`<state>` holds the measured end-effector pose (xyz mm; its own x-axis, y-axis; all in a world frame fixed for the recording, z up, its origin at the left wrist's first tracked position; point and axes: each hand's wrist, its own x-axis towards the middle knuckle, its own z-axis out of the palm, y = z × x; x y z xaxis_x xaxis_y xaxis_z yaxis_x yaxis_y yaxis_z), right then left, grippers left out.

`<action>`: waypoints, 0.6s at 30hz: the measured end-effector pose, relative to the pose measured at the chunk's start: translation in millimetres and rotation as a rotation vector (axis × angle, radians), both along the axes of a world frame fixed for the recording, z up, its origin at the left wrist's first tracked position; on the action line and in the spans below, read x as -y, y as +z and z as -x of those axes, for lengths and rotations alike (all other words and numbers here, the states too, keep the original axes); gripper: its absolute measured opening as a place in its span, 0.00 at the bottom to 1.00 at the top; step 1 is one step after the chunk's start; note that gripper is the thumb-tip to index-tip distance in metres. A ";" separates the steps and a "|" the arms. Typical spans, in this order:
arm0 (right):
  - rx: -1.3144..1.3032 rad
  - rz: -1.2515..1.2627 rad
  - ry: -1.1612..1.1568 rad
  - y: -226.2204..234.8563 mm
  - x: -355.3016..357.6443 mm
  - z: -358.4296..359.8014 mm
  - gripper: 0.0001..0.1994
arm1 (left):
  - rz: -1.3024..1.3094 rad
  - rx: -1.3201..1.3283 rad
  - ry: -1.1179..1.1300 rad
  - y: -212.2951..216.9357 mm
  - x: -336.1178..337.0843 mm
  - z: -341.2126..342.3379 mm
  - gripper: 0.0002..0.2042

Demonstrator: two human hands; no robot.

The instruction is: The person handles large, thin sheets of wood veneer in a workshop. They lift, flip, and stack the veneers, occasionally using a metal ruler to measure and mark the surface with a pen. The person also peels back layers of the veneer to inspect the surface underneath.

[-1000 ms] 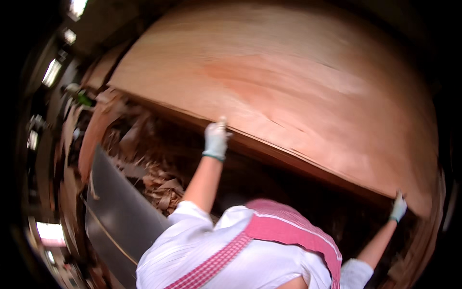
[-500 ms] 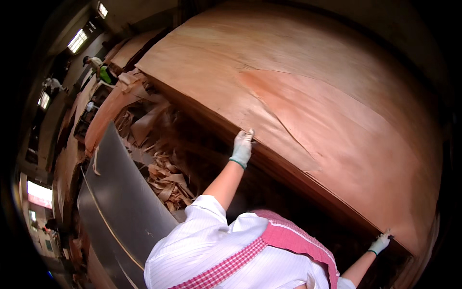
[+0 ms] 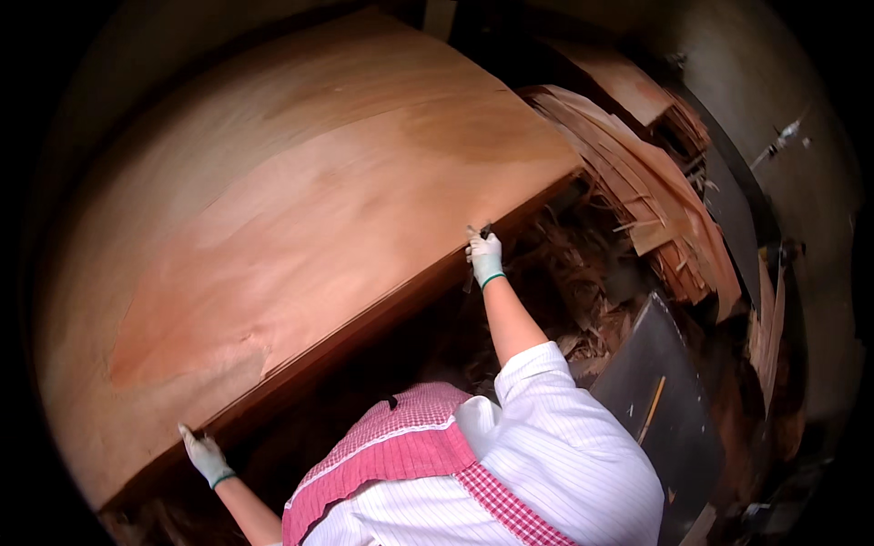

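A broad stack of thin wood veneer sheets (image 3: pixel 382 118) lies before me, with a redder veneer piece (image 3: pixel 273 255) on top. My left hand (image 3: pixel 208 458), in a white glove with a green cuff, is at the stack's near edge on the left. Its thumb side lies over the rim and the other fingers curl at the edge, partly hidden. My right hand (image 3: pixel 486 258), gloved alike, is farther right on the same edge. It is closed round a small dark tool (image 3: pixel 485 231), mostly covered by the fingers, so its kind is unclear.
Torn veneer scraps (image 3: pixel 583 337) lie low to the right of my arm. Beyond the stack's right end is a bent pile of veneer strips (image 3: pixel 655 209). A dark grey panel (image 3: pixel 674 428) with a thin wooden strip (image 3: pixel 652 409) stands at the lower right.
My view has swung right, bringing the stack's right end and the strip pile into sight. Both hands stay at the near edge; the left shows less of a wrapped grip.
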<state>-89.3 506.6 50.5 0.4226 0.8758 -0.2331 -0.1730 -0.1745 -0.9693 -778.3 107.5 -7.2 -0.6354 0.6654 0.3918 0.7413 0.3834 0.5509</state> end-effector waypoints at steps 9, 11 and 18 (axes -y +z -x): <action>-0.297 0.108 -0.136 6.1 138.1 -111.1 0.06 | -0.437 0.468 0.208 140.3 -62.4 -141.9 0.20; -0.329 0.053 -0.125 19.5 168.1 -143.4 0.08 | -0.370 0.386 -0.048 174.0 -117.9 -195.3 0.19; -0.343 -0.128 0.051 72.4 198.2 -226.9 0.13 | -0.299 0.612 -0.623 189.4 -230.6 -402.4 0.12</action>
